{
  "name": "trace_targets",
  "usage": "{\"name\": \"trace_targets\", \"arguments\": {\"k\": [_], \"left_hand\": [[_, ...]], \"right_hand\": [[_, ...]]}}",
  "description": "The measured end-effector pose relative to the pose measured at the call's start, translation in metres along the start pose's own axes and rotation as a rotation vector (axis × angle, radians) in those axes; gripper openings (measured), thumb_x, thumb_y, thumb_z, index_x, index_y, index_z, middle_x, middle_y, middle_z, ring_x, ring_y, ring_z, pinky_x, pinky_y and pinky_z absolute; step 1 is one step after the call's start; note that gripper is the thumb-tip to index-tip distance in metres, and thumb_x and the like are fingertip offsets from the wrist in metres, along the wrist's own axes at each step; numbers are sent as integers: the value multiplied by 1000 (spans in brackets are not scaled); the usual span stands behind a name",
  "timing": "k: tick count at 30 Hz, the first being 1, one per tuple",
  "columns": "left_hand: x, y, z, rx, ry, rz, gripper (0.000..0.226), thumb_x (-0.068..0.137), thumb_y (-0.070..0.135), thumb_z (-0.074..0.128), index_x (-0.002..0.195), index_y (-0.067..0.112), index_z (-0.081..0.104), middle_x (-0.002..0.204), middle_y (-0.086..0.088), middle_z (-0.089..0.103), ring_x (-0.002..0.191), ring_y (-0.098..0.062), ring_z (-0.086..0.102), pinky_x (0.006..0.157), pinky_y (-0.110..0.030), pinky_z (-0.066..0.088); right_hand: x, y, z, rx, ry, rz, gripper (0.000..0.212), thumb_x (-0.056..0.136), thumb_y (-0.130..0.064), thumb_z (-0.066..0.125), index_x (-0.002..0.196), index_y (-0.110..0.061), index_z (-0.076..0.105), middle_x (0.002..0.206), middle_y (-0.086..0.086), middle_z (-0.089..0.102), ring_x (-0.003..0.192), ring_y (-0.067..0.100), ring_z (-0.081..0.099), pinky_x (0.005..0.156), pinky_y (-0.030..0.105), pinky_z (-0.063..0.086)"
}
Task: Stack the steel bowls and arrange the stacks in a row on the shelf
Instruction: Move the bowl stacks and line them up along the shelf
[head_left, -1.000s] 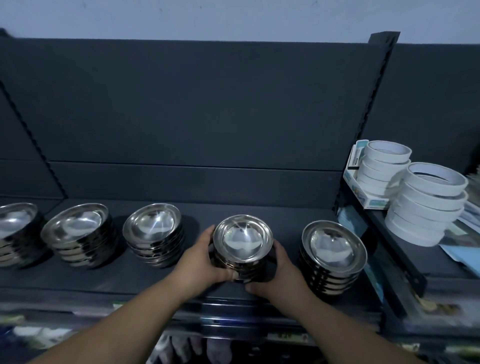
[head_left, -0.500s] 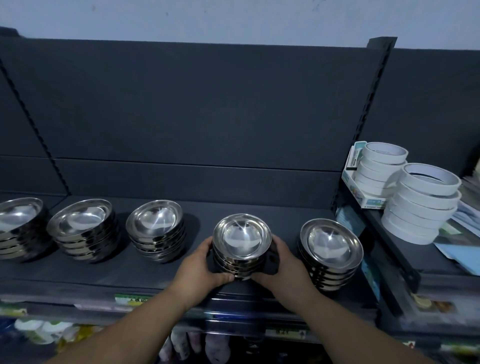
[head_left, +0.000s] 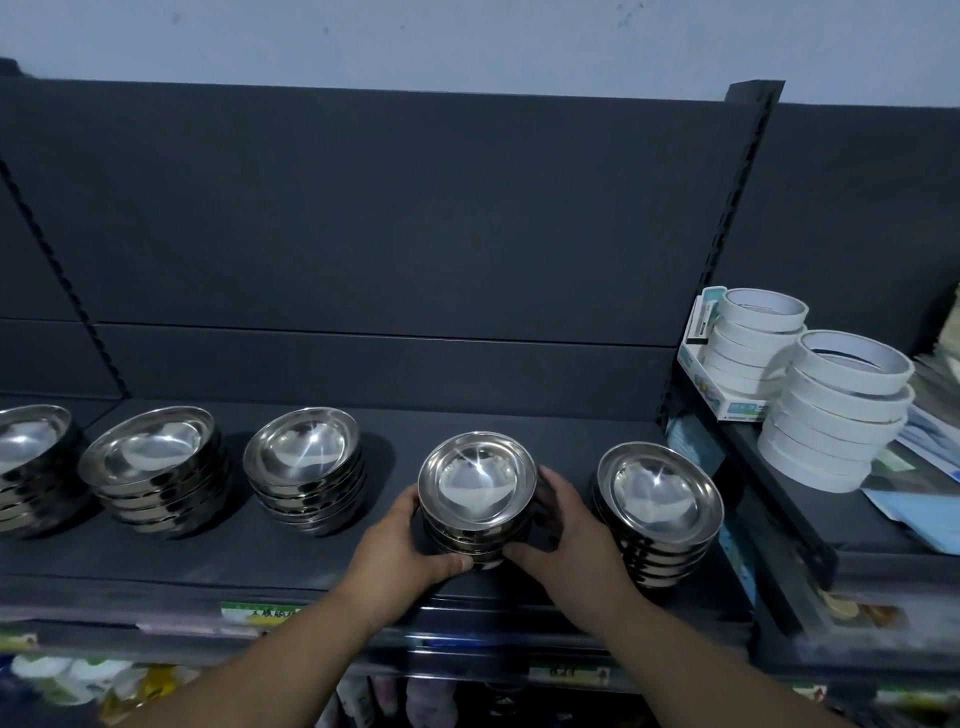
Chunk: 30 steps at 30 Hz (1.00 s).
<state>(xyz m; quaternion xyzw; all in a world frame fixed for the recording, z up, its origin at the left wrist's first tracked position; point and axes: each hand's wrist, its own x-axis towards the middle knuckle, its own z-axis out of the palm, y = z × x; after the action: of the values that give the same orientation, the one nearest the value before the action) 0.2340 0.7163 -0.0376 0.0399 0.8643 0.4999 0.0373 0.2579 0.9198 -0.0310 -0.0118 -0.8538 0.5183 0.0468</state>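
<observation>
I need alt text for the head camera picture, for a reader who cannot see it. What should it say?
Two bare hands, left hand and right hand, clasp a stack of steel bowls on a dark shelf. It stands fourth in a row of five stacks, the leftmost cut off by the frame. White tape rolls sit on the next shelf to the right.

**Dim shop aisle, dark gondola shelving**

Pale blue-grey wall (head_left: 467, 36) runs above the dark back panel (head_left: 389, 208), the ref. point here. Panel is matte charcoal w/ a horizontal seam low down. Slotted upright (head_left: 737, 208) at panel's right edge; another slotted strip (head_left: 57, 270) slants at its left. Below panel, dark shelf (head_left: 260, 551) w/ price label strip (head_left: 260, 613) on front lip. Right of panel, neighbouring shelf (head_left: 857, 530) w/ white tape rolls (head_left: 831, 415). Light low, cool.
</observation>
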Motion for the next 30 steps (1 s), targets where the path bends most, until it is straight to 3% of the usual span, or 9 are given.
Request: {"name": "trace_targets", "arguments": {"k": [4,8,12,18,22,27,30], "left_hand": [[-1,-1,1,-22,-2,14,92,60,25,89,138,28,39,114,18,57,116,-6,52,95,-16,36],[-1,1,2,-46,-35,14,97,59,26,90,140,31,36,108,30,53,112,-1,52,93,-14,36],[0,2,0,-82,-17,4,120,45,42,90,146,35,25,127,21,56,123,-2,49,107,-25,38],[-1,12,-4,-79,39,71,100,56,23,91,137,39,36,114,32,52,114,-1,51,97,-15,36],[1,9,-5,-126,28,75,98,54,21,92,133,43,37,118,28,55,119,1,51,107,-23,37],[-3,7,-1,-141,18,73,100,56,22,92,135,42,34,117,32,51,119,3,48,105,-19,36],[-4,4,2,-123,15,67,105,49,30,90,135,46,32,125,25,54,122,2,49,109,-27,38]], "right_hand": [[-1,1,0,1,-1,0,92,68,-16,85,145,-27,37,132,-17,56,121,-2,53,109,30,42],[-3,0,-2,-43,-15,-28,91,68,-21,85,144,-28,38,134,-17,55,123,-1,51,110,28,40],[-3,-7,-5,-98,-8,-60,88,67,-26,86,142,-30,40,132,-15,56,122,2,50,107,22,38],[-2,-12,-7,-121,11,-73,80,70,-29,84,140,-30,46,130,-11,59,120,1,50,102,16,36],[-1,-12,-7,-108,18,-67,80,69,-32,85,140,-31,46,127,-14,60,120,1,51,103,19,38],[-3,-8,-8,-84,6,-61,80,68,-31,85,138,-34,46,127,-15,60,120,0,52,107,24,41],[-3,-7,-7,-48,-10,-53,78,68,-23,86,136,-33,48,121,-20,61,115,-6,55,105,20,42]]}}
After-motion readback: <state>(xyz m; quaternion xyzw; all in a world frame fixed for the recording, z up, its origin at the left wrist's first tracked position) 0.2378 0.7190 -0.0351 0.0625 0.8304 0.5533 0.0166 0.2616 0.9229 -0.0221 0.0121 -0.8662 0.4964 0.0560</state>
